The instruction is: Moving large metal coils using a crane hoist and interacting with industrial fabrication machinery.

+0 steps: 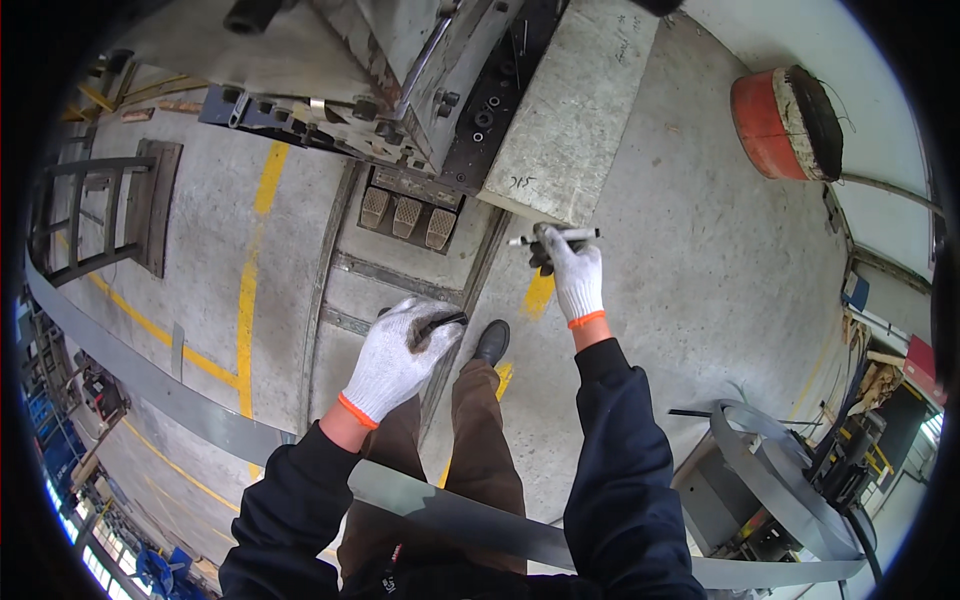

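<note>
My right hand (577, 275), in a white knit glove with dark-stained fingertips, is closed around a white marker pen (583, 234). The pen lies nearly level, just off the near end of a long pale block (565, 110) with dark handwriting on it. My left hand (395, 350), gloved the same way with a stained patch, is closed on a small black stick-like piece (450, 320); its exact kind is unclear. Below that hand are my legs and one dark shoe (491, 342). A long grey metal strip (470, 515) crosses in front of my body.
A large metal machine (400, 80) stands ahead, with several foot pedals (407, 217) in a floor recess. On the right are a red drum (765, 120) and looped metal strip (770, 465). A dark metal frame (100, 215) stands left. Yellow lines (248, 330) mark the concrete floor.
</note>
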`<state>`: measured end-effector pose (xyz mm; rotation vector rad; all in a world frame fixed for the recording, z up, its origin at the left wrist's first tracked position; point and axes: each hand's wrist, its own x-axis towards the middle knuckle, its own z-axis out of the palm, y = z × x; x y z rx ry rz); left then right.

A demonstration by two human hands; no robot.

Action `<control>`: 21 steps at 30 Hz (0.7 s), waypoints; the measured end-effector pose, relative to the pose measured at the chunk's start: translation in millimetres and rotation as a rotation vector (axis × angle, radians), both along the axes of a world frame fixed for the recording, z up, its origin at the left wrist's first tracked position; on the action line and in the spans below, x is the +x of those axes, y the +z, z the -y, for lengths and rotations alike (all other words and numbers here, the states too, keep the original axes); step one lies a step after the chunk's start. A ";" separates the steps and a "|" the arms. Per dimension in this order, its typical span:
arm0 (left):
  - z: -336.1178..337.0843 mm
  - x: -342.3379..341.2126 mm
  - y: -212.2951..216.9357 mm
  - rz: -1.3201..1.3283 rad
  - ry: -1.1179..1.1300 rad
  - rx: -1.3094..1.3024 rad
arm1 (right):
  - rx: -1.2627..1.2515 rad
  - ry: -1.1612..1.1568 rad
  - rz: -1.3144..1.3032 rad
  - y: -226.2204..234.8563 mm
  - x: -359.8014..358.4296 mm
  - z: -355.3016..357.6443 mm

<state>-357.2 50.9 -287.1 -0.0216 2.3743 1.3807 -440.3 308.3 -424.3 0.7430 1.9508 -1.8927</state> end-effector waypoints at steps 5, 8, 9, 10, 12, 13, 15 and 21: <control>0.1 -3.3 8.2 -0.049 -0.025 -0.011 | -0.089 0.083 0.082 24.7 28.4 3.7; -4.7 -5.3 18.0 0.003 -0.017 0.004 | 0.027 0.201 0.170 24.9 40.8 6.2; -5.3 -4.4 18.3 0.026 -0.012 0.011 | 0.017 0.194 0.156 33.5 44.1 10.6; -5.5 -3.6 18.8 0.050 -0.006 0.017 | 0.037 0.216 0.171 35.3 45.6 12.4; -6.5 -1.3 19.1 0.067 0.012 0.031 | 0.078 0.264 0.201 43.1 45.1 14.4; -6.9 -0.1 17.1 0.079 0.027 0.046 | 0.069 0.262 0.227 47.6 45.6 13.2; -9.2 0.4 15.6 0.096 0.030 0.047 | 0.056 0.273 0.229 48.3 48.3 11.4; -7.4 2.2 10.4 0.089 -0.012 -0.021 | -0.007 0.310 0.221 74.3 56.6 15.9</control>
